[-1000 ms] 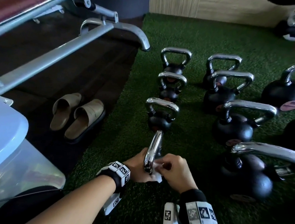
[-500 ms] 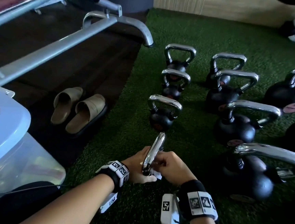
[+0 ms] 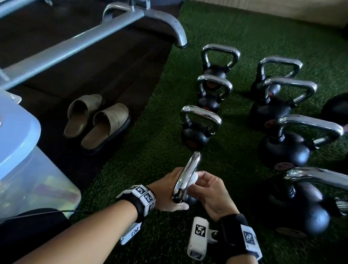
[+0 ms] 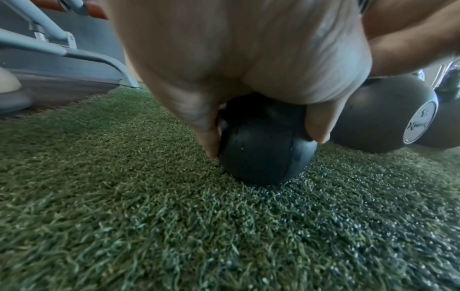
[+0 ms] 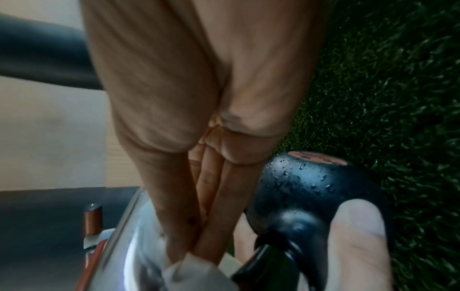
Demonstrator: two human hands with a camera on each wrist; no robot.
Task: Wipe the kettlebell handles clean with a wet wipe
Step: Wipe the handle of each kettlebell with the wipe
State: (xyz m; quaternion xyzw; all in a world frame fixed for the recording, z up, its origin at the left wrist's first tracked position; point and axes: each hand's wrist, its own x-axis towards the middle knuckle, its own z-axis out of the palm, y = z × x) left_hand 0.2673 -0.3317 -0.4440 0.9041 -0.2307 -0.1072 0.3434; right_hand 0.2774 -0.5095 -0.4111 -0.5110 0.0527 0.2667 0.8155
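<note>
A small black kettlebell (image 4: 263,153) sits on the green turf close in front of me, its chrome handle (image 3: 186,176) seen edge-on. My left hand (image 3: 169,191) grips the ball from above, thumb and fingers curled down its sides. My right hand (image 3: 206,192) pinches a white wet wipe (image 3: 195,179) against the right side of the handle. The right wrist view shows the wipe (image 5: 196,273) bunched at my fingertips against the chrome, and water drops on the black ball (image 5: 313,189).
Several more chrome-handled kettlebells (image 3: 199,125) stand in rows on the turf ahead and to the right, a large one (image 3: 301,204) close by my right hand. Tan slippers (image 3: 98,123), a grey bench frame (image 3: 76,39) and a clear bin with a blue lid (image 3: 6,138) lie left.
My right hand has slid the wipe up along the handle, away from its lower end. The left hand stays on the ball.
</note>
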